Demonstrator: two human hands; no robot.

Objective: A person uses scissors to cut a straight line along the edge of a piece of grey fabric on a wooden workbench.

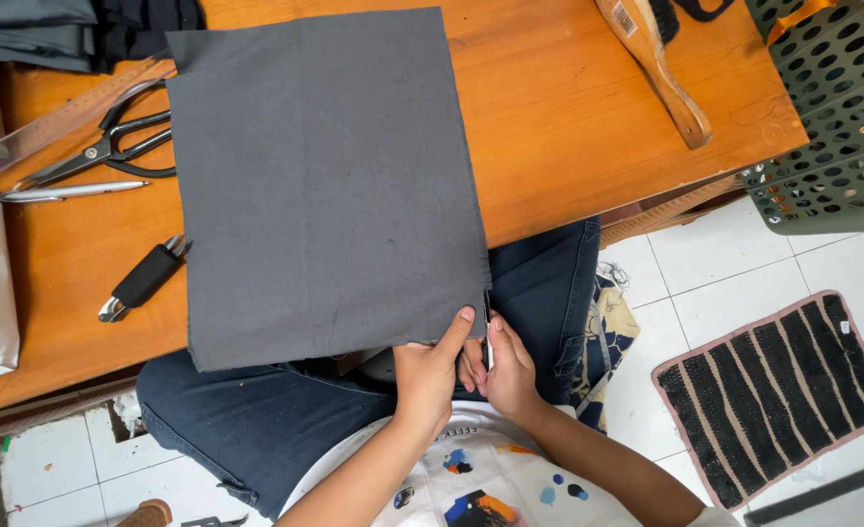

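A dark grey square of fabric point(325, 185) lies flat on the orange wooden table point(569, 107), its near edge hanging over the table's front. My left hand point(430, 373) pinches the fabric's near right corner, index finger stretched along the edge. My right hand point(503, 369) sits beside it, gripping a thin dark tool point(488, 332) that points up at that same corner. Both hands are over my lap in blue jeans.
Black scissors point(110, 146), a silver pen point(71, 191), a clear ruler point(51, 122) and a black-handled tool point(144, 278) lie left of the fabric. A wooden brush point(661, 73) and a green perforated basket point(832, 107) are at the right. A striped mat point(774, 390) is on the floor.
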